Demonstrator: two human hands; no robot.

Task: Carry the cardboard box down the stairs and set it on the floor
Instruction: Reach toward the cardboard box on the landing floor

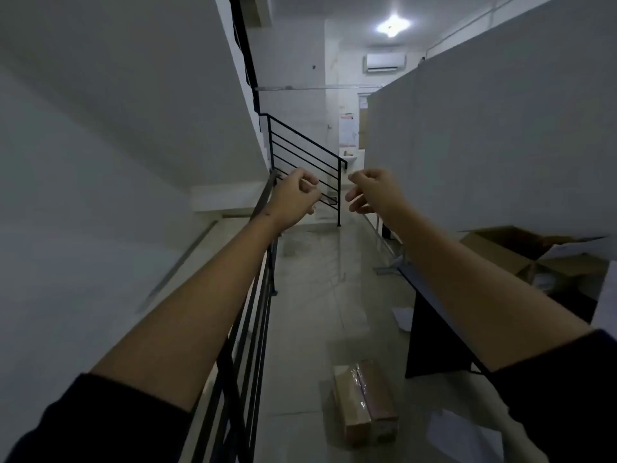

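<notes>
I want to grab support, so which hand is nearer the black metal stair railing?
Left. The left hand hovers just above the black metal stair railing, apparently not touching. The right hand is further right, over the open floor.

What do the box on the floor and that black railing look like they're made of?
The box looks like brown cardboard, its matte sides dull, with a glossy strip of clear tape along the top seam catching the light. The railing appears to be metal painted black: thin straight bars with a smooth, faintly shiny finish. The floor under them seems to be pale glazed tile, since it shows reflections and grout lines.
</notes>
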